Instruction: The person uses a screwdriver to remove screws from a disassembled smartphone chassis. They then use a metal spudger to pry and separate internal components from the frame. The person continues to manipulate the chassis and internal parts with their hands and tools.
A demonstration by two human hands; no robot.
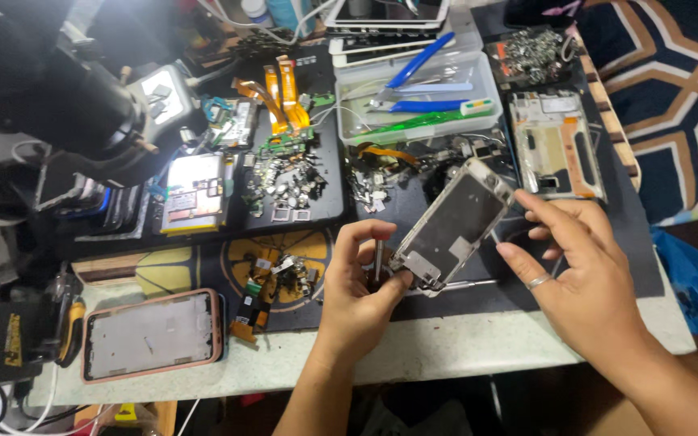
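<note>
My left hand [363, 278] pinches the lower end of a silver phone frame [454, 224] and also has a thin metal tool [378, 260] between its fingers. The frame is tilted, its top end pointing up and right over the dark work mat [414, 211]. My right hand [573, 270], with a ring on one finger, is at the frame's right edge, thumb and fingertips close to it; whether it grips anything thin there is hard to see.
A pink-rimmed phone frame [152, 335] lies at the front left. A clear tray [422, 93] with blue-handled tools sits at the back. Another stripped frame [557, 145] lies back right. Loose small parts [284, 182] and orange flex cables [280, 93] cover the mat. A black microscope [50, 89] stands left.
</note>
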